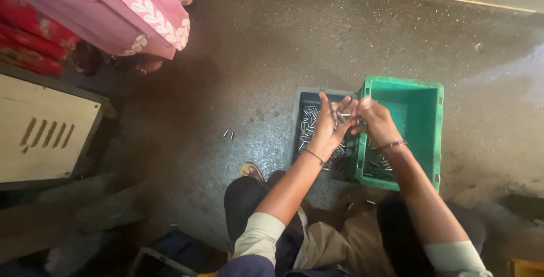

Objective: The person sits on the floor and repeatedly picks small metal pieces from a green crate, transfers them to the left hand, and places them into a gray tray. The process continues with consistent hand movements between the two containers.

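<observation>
1. Two hands met over the seam between two bins on the floor: the left hand (328,123) was raised with its fingers curled around a small bundle of metal pins (335,113), and the right hand (374,119) had its fingers pinched at the tips of that same bundle.
2. More pins lay in the dark grey bin (299,119) under the left hand, and a smaller heap lay at the near end of the green bin (426,119) under the right.
3. Judged from the grip, the handling would go best with the bundle held loosely enough to draw one pin free, and kept low over the bins so that a dropped pin landed inside.
4. The bins touched side by side, leaving no gap between their walls.
5. Several stray pins (228,134) lay on the concrete floor (317,44) to the left.
6. Open floor stretched beyond both bins; a pale cabinet (45,132) and another person's pink garment (130,10) stood well apart at the left.
</observation>
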